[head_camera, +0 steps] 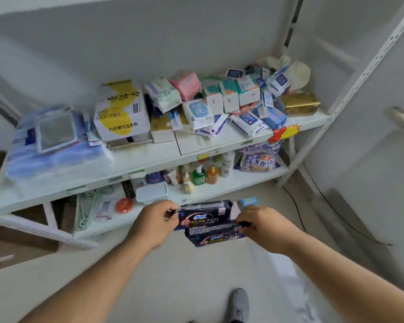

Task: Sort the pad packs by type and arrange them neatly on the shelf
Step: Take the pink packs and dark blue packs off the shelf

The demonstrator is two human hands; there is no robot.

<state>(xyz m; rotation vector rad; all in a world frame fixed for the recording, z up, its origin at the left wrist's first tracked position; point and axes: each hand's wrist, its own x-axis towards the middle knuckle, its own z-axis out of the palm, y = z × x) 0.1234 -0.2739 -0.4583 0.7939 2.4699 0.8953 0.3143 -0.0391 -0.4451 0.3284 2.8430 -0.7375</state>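
Note:
Two dark navy pad packs marked 350 hang in front of the white shelf. My left hand (155, 221) pinches the left end of the upper dark pack (204, 214). My right hand (264, 226) pinches the right end of the lower dark pack (214, 237), which overlaps the upper one. On the upper shelf board (135, 159) lies a jumbled pile of pad packs: a pink pack (186, 85), white and teal packs (230, 96), blue and white packs (250, 121).
A white and yellow bag (121, 110) and a blue plastic-wrapped bundle (54, 138) take up the left of the upper shelf, a gold box (300, 103) the right end. Bottles (200, 174), a detergent bag (258, 159) and a plastic box (152, 192) stand on the lower shelf. My grey shoe (239, 304) is on the floor.

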